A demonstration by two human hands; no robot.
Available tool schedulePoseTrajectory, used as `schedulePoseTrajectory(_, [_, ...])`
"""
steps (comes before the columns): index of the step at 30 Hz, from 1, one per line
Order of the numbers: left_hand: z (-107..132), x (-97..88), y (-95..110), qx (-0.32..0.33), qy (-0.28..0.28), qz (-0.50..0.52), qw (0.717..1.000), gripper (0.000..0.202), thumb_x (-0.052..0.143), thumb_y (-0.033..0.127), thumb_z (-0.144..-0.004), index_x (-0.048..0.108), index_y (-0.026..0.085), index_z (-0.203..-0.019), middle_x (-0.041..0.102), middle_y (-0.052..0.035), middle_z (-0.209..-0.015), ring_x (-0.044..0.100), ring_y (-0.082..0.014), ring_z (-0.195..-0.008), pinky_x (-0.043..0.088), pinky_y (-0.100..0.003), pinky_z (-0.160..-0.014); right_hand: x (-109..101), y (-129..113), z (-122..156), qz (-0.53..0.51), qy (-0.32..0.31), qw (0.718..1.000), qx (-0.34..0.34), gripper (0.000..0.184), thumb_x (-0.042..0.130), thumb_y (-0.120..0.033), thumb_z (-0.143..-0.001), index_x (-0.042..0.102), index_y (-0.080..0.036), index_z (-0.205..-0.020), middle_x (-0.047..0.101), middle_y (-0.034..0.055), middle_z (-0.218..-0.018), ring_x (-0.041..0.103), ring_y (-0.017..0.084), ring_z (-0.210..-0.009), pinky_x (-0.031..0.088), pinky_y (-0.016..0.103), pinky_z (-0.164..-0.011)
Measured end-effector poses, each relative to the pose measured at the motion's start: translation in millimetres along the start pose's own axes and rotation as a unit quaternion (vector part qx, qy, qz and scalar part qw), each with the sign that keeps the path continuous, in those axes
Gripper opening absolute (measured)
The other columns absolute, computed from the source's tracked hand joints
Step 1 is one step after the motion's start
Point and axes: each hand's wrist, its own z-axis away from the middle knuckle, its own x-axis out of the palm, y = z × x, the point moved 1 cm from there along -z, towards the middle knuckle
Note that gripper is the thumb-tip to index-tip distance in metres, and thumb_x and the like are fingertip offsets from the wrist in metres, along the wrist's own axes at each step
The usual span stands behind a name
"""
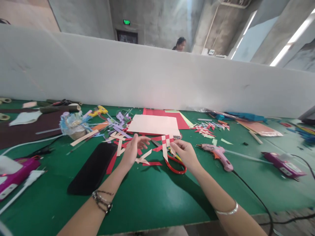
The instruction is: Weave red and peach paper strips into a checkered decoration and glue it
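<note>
Between thumb and fingers, my right hand [185, 152] pinches a small woven piece of red and cream paper strips [167, 141]. Two cream tails of it hang down toward the table. My left hand [135, 148] is apart from it on the left, fingers spread and holding nothing. Below the woven piece lie red-handled scissors [177, 167], their blades partly hidden under the paper. Loose cream and red strips [147, 157] are scattered beneath my left hand. Behind both hands rests a cream paper sheet [154, 124] on top of a red sheet [183, 123].
A black phone [93, 168] lies left, a pink glue gun [220, 155] right. Magenta power strips [283, 164] sit at both sides. Farther back are a yellow glue gun [98, 111], purple strips [120, 119] and finished woven pieces [206, 128]. A white partition [157, 77] bounds the green table.
</note>
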Motion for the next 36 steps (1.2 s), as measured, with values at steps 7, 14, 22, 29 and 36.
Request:
schedulePoseTrajectory(7, [5.3, 0.9, 8.4, -0.008, -0.118, -0.049, 0.992, 0.043, 0.058, 0.050, -0.071, 0.066, 0.019, -0.099, 0.068, -0.0088, -0.097, 0.064, -0.0215, -0.083, 0.050, -0.028, -0.068, 1.4, -2.3, 3.9, 0.122, -0.019, 0.991, -0.054, 0.029, 0.049, -0.041, -0.079, 0.060, -0.016, -0.071, 0.047, -0.0023, -0.053, 0.037, 0.009, -0.050, 0.031, 0.022, -0.048])
schedulePoseTrajectory(14, [14.7, 13.1, 5.7, -0.070, -0.222, -0.094, 0.968, 0.028, 0.065, 0.040, -0.067, 0.071, 0.017, -0.082, 0.071, -0.0047, -0.077, 0.065, -0.0206, -0.068, 0.051, -0.028, -0.059, 2.2, -0.3, 2.3, 0.025, -0.064, 0.998, -0.008, 0.029, 0.050, -0.045, -0.077, 0.057, -0.018, -0.070, 0.047, -0.0037, -0.051, 0.044, 0.009, -0.047, 0.039, 0.022, -0.048])
schedulePoseTrajectory(22, [16.2, 16.2, 5.9, -0.104, -0.285, -0.046, 0.952, 0.026, 0.063, 0.042, -0.070, 0.067, 0.017, -0.077, 0.070, -0.0055, -0.073, 0.067, -0.0217, -0.076, 0.051, -0.030, -0.069, 0.7, 0.7, 0.6, -0.006, -0.074, 0.997, 0.003, 0.023, 0.051, -0.039, -0.076, 0.057, -0.017, -0.071, 0.052, -0.0032, -0.053, 0.047, 0.008, -0.048, 0.042, 0.020, -0.048])
schedulePoseTrajectory(29, [15.1, 15.8, 3.6, -0.112, -0.295, -0.035, 0.948, 0.028, 0.064, 0.041, -0.069, 0.065, 0.016, -0.082, 0.070, -0.0072, -0.080, 0.067, -0.0227, -0.077, 0.051, -0.033, -0.071, -0.3, 5.7, -0.6, 0.032, -0.048, 0.998, 0.013, 0.026, 0.055, -0.041, -0.074, 0.053, -0.017, -0.064, 0.053, -0.0030, -0.051, 0.047, 0.008, -0.046, 0.040, 0.020, -0.045])
schedulePoseTrajectory(36, [14.4, 13.7, 3.2, -0.080, -0.301, -0.075, 0.947, 0.022, 0.062, 0.037, -0.070, 0.064, 0.017, -0.080, 0.068, -0.0039, -0.075, 0.065, -0.0198, -0.070, 0.049, -0.029, -0.067, 1.0, 7.3, -0.6, 0.034, -0.048, 0.998, 0.016, 0.026, 0.054, -0.042, -0.075, 0.053, -0.018, -0.064, 0.050, -0.0043, -0.049, 0.044, 0.008, -0.043, 0.038, 0.020, -0.044])
